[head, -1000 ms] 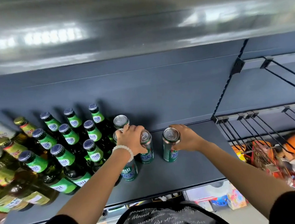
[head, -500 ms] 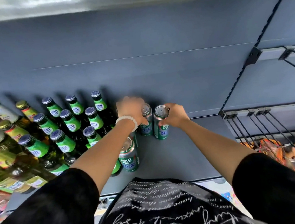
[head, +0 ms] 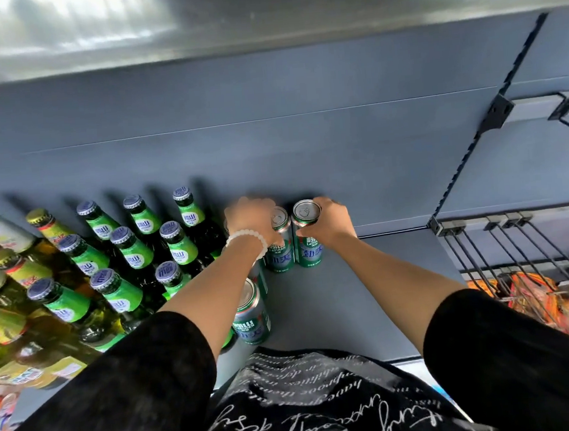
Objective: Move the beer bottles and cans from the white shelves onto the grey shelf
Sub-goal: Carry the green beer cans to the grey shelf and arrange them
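- Beer cans and bottles already stand on the grey shelf [head: 368, 283], the broad slab that fills the middle of your view, with its grey back wall rising toward 12 o'clock.
- Your black sleeves and printed shirt fill the view from 5 to 8 o'clock, and both your bare forearms reach up toward the shelf's back edge.
- Green-labelled beer bottles [head: 131, 252] stand upright in rows at 9 o'clock, with yellow-labelled bottles [head: 23, 269] just beyond them toward the left edge.
- Wire racks [head: 506, 251] holding orange packages sit at 3 to 4 o'clock, beside the shelf.
- Your left hand [head: 254, 219] curls over the left can [head: 280, 241] near the back wall; how firmly its fingers grip you cannot tell, since the hand's back hides them.
- Your right hand [head: 331, 219] wraps its fingers round the right can [head: 308, 234], gripping it near the top; that can stands upright, touching the left can.
- Another green can [head: 250, 312] stands nearer you at 6 o'clock from your left hand, just beside your left forearm.
- A white bead bracelet [head: 245, 237] circles your left wrist.
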